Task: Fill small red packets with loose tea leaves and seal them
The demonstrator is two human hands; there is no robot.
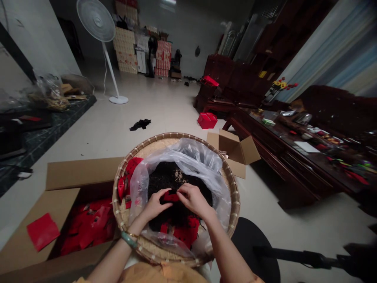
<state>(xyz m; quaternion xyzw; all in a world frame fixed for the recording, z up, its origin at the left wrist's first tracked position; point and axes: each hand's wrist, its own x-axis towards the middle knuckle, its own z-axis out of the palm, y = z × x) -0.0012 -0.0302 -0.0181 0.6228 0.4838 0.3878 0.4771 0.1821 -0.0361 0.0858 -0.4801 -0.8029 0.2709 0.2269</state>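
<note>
My left hand (158,206) and my right hand (193,198) meet over a clear plastic bag (203,157) spread open in a round woven bamboo tray (234,204). Between them is a small red packet (171,197). The left thumb and fingers curve around one side of it; the right fingertips pinch the other side. Under the hands lies a dark, loose black heap (160,173), too dark to name. More red packets (185,232) rest on the heap's near side. Others (129,179) sit on the tray's left, outside the bag.
At the left, an open cardboard box (85,173) holds many red packets, with one red piece (43,232) on its flap. A smaller open carton (234,151) stands behind the tray. A black round base (256,251) is at right. A fan (118,99) and low wooden table (265,157) stand beyond.
</note>
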